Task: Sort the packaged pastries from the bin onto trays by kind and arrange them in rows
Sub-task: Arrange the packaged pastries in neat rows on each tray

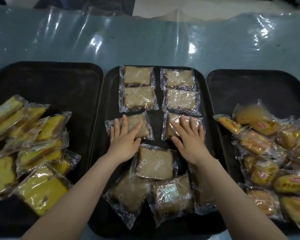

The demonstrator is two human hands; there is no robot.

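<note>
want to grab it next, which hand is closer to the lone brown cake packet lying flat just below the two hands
Roughly equal. The left hand lies up-left of the brown cake packet, wrist by its left corner; the right hand lies up-right, wrist by its right edge. Each presses another packet.

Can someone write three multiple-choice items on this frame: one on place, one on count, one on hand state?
1. Where do the yellow cake packs lie?
A. left tray
B. middle tray
C. right tray

2. How many trays are on the table?
A. two
B. three
C. four

3. How are the hands?
A. both flat on packs, fingers straight
B. both lifted clear
C. one gripping a tray rim

Answers:
1 A: they are heaped on the left tray.
2 B: left tray, middle tray, right tray.
3 A: the left hand and right hand each press a brown cake pack with straight fingers.
</note>
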